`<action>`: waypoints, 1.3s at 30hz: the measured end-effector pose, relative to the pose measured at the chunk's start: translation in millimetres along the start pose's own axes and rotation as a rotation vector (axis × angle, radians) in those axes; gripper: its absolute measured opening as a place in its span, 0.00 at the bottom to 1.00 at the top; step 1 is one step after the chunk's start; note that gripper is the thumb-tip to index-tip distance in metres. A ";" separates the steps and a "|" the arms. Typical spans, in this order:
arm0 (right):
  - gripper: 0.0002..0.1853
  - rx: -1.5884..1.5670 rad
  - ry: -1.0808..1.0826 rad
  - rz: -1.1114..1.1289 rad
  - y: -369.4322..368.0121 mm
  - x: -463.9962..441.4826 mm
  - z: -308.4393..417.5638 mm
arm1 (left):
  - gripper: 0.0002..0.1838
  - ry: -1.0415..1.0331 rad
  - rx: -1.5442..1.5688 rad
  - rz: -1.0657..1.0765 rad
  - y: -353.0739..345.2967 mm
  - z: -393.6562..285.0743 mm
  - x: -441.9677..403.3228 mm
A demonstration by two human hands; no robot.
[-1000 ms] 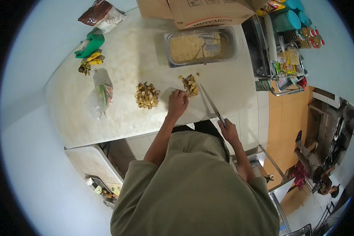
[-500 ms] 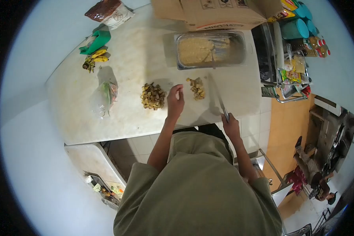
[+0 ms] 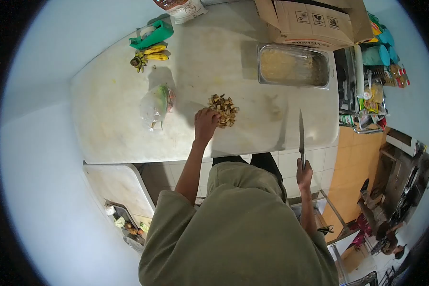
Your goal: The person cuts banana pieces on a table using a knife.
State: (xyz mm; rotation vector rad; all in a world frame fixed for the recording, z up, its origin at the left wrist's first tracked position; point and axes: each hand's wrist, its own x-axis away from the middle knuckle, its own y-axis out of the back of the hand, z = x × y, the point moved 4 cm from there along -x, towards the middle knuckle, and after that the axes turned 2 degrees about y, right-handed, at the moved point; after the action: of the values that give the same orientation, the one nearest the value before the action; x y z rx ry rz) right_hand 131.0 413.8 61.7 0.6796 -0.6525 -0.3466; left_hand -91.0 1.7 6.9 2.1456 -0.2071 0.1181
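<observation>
The counter (image 3: 114, 119) is a broad, pale, smooth slab with rounded corners and faint smears across its matte surface. At its far right stands a rectangular metal pan (image 3: 294, 86) with a shiny rim and straight walls, part-filled with a lumpy, pale-yellow mass (image 3: 277, 64). Behind it sits a brown corrugated cardboard box (image 3: 314, 28), flaps spread. To the left lie a thin, crinkled clear plastic bag (image 3: 152, 107) with something green and reddish inside, a few curved yellow bananas (image 3: 156, 53), and a glossy green tape dispenser (image 3: 159, 33).

The chopped pieces (image 3: 228, 109) form a loose, low heap near the middle of the counter's front part: small, blocky, uneven chunks, dark brown on some sides and pale yellowish on others. The left hand (image 3: 206, 125) is at the heap's left edge, fingers bent and partly gathered; whether it grips any chunk cannot be told. The right hand (image 3: 304, 172) is wrapped around the handle of a knife (image 3: 301, 136), whose long, tapering metal blade points away from the body, well apart from the heap.
</observation>
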 end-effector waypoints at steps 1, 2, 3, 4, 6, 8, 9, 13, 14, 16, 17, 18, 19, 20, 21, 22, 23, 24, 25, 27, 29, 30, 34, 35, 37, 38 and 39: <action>0.22 -0.012 -0.008 -0.020 -6.7 13.3 -3.8 | 0.09 0.016 0.014 0.009 2.3 1.7 1.6; 0.21 -0.022 -0.017 -0.042 -13.0 25.6 -7.9 | 0.09 0.031 0.029 0.020 4.0 3.7 2.9; 0.21 -0.115 -0.048 -0.056 -23.2 39.3 -9.4 | 0.08 0.007 0.100 -0.047 7.7 6.5 5.2; 0.23 -0.185 -0.107 -0.054 -33.6 53.4 -8.9 | 0.07 -0.024 0.123 -0.103 10.9 10.0 5.5; 0.25 -0.200 -0.144 -0.054 -61.6 76.7 -29.3 | 0.07 -0.081 0.168 -0.216 16.0 20.3 5.3; 0.27 -0.136 -0.171 -0.061 -82.1 101.3 -24.2 | 0.07 0.049 0.462 -0.136 5.8 49.4 1.1; 0.28 -0.157 -0.157 -0.062 -93.6 111.9 -21.5 | 0.07 0.115 0.611 -0.092 6.4 51.5 -0.9; 0.25 -0.116 -0.151 -0.012 -122.8 146.4 -16.9 | 0.07 0.183 0.937 0.068 -3.1 28.7 -0.8; 0.25 -0.140 -0.168 -0.005 -127.5 152.5 -13.0 | 0.08 0.193 1.035 0.153 -14.7 16.1 -3.0; 0.25 -0.211 -0.197 -0.011 -134.0 167.6 -8.3 | 0.10 0.151 1.178 0.286 -49.8 -10.9 -9.1; 0.25 -0.262 -0.207 -0.033 -136.6 174.0 -7.5 | 0.10 0.090 1.225 0.335 -71.7 -25.6 -17.2; 0.25 -0.313 -0.217 -0.057 -137.7 180.1 -6.9 | 0.11 0.068 1.105 0.345 -77.3 -44.7 -21.7; 0.24 -0.272 -0.221 -0.085 -135.5 186.9 -6.4 | 0.11 0.043 0.986 0.351 -76.1 -67.6 -25.5; 0.24 -0.229 -0.226 -0.112 -131.2 194.8 -6.0 | 0.12 0.019 0.869 0.353 -76.3 -82.7 -29.4; 0.23 -0.187 -0.227 -0.139 -127.4 200.2 -7.0 | 0.13 0.045 0.744 0.342 -86.8 -82.3 -36.4; 0.23 -0.199 -0.257 -0.160 -125.9 205.8 -12.6 | 0.13 0.070 0.620 0.326 -103.9 -74.7 -44.9; 0.23 -0.212 -0.292 -0.179 -125.2 215.9 -19.5 | 0.14 0.095 0.493 0.310 -117.8 -68.1 -50.8; 0.23 -0.225 -0.331 -0.196 -125.5 228.2 -27.6 | 0.15 0.079 0.464 0.289 -126.0 -65.1 -54.7; 0.24 -0.236 -0.363 -0.236 -127.9 239.0 -39.5 | 0.15 0.061 0.435 0.269 -130.8 -65.2 -57.7; 0.25 -0.323 -0.472 -0.298 -136.8 259.8 -60.2 | 0.15 0.035 0.338 0.212 -129.8 -84.2 -56.4; 0.26 -0.386 -0.520 -0.371 -145.0 277.6 -76.6 | 0.16 -0.001 0.457 0.280 -146.1 -99.1 -60.7; 0.25 -0.409 -0.512 -0.381 -149.8 283.4 -84.8 | 0.16 -0.016 0.514 0.314 -153.8 -104.9 -63.5; 0.24 -0.463 -0.514 -0.369 -153.3 291.5 -84.7 | 0.17 -0.189 0.543 0.337 -147.3 -111.9 -56.0; 0.25 -0.465 -0.503 -0.352 -151.2 286.3 -78.5 | 0.17 -0.238 0.466 0.301 -130.2 -106.2 -49.5; 0.25 -0.414 -0.432 -0.322 -155.5 271.0 -80.8 | 0.16 -0.332 0.213 0.232 -91.8 -95.9 -43.3; 0.25 -0.407 -0.429 -0.289 -157.5 264.6 -86.6 | 0.16 -0.365 0.038 0.204 -72.7 -84.7 -40.0; 0.25 -0.398 -0.423 -0.257 -157.6 256.4 -90.9 | 0.16 -0.395 -0.134 0.175 -57.6 -73.8 -36.2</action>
State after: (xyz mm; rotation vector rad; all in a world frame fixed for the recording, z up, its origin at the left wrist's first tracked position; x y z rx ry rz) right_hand 369.0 213.9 14.4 0.3050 -0.8674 -0.8493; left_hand -115.7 98.1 -5.6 1.9964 -0.6156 -0.2163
